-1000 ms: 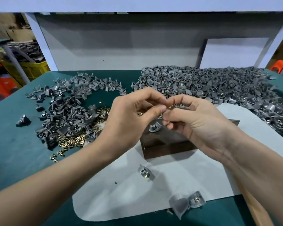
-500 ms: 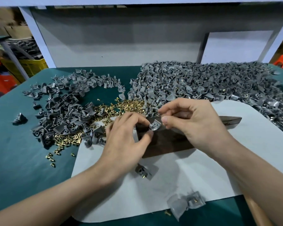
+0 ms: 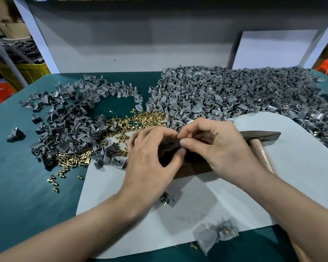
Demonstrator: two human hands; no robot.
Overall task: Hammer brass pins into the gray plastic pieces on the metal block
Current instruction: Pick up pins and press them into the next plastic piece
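At mid-frame, over the metal block (image 3: 194, 165), left hand (image 3: 150, 159) and right hand (image 3: 223, 146) curl together (whatever they pinch is hidden); brass pins (image 3: 146, 120) just upper-left look tiny, slick, best pinched by the shank.

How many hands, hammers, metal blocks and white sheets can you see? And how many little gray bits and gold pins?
hands: 2, left hand and right hand
hammer: 1
metal block: 1
white sheet: 1
total: 5
gray plastic pieces and brass pins: heaps, too many to count
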